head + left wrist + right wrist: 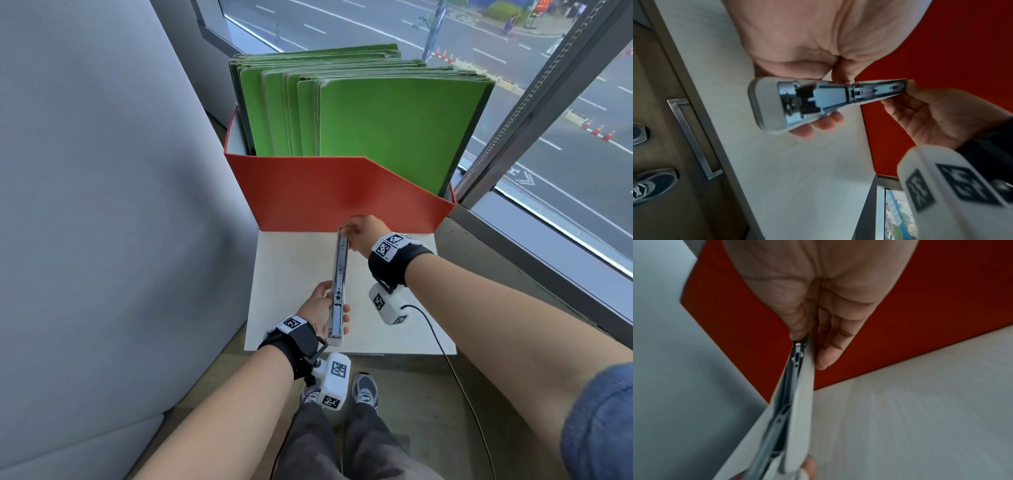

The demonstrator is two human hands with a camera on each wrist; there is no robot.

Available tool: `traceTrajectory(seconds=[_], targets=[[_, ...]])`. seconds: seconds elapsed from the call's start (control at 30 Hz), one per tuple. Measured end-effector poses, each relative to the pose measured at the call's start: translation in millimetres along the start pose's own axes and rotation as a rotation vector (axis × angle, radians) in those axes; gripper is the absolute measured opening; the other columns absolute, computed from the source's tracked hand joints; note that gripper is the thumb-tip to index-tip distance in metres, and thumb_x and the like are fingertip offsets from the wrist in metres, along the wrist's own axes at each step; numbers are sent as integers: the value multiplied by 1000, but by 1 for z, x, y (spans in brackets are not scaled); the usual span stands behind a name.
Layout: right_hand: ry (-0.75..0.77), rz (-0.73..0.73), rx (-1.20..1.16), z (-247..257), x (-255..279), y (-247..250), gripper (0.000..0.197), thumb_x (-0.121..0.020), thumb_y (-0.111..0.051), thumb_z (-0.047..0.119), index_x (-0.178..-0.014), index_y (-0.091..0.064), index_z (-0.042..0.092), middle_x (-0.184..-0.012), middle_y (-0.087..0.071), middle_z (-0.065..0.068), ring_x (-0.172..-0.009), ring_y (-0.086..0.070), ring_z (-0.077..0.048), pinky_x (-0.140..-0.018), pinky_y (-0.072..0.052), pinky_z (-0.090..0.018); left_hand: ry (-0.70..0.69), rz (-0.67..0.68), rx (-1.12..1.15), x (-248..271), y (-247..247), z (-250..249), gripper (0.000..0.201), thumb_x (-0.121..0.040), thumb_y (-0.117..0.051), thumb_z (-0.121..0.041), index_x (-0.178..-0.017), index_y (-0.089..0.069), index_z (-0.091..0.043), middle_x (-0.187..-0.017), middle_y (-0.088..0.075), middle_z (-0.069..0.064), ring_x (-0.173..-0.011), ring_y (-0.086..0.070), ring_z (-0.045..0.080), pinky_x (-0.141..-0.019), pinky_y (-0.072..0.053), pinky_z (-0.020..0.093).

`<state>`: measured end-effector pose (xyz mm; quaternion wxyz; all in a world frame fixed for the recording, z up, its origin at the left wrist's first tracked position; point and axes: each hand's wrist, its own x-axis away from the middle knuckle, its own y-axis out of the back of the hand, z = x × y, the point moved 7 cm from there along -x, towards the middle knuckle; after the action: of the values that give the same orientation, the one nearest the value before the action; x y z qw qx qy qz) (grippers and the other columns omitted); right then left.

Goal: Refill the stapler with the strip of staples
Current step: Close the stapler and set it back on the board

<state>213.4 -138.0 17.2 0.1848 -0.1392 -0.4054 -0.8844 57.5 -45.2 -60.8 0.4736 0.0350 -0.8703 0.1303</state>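
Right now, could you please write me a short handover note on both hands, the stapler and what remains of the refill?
Left hand: grips the near end of the stapler, fingers curled under it.
Right hand: pinches the stapler's far end.
Stapler: swung fully open, held in the air over the white tabletop in front of the red box; its metal channel faces up.
Done: stapler opened.
Left: no strip of staples shows in any view; find it, lay it in the channel, close the stapler.
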Motion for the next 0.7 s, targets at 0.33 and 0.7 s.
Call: traceTrajectory(seconds=[0.33,0.7], targets=[[360,-22,-82,31,79,18,12,-82,-67,16,-94,-66,14,-88,-66,5,-81,-62,-12,-69,-50,-15,20,-60,92,-7,-8,-24,25,-97,-28,-26,-105,-51,-22,-75,-58,12,-61,-54,25,-59,-48,36],[559,3,-39,3,120,-35,14,-71,-71,5,-83,-63,7,-96,-56,-8,-74,-49,-13,-70,-47,-21,-105,116,173,-6,-20,-34,20,-82,-65,-29,-99,-58,-20,-63,-60,2,-55,-61,17,-52,-49,26]])
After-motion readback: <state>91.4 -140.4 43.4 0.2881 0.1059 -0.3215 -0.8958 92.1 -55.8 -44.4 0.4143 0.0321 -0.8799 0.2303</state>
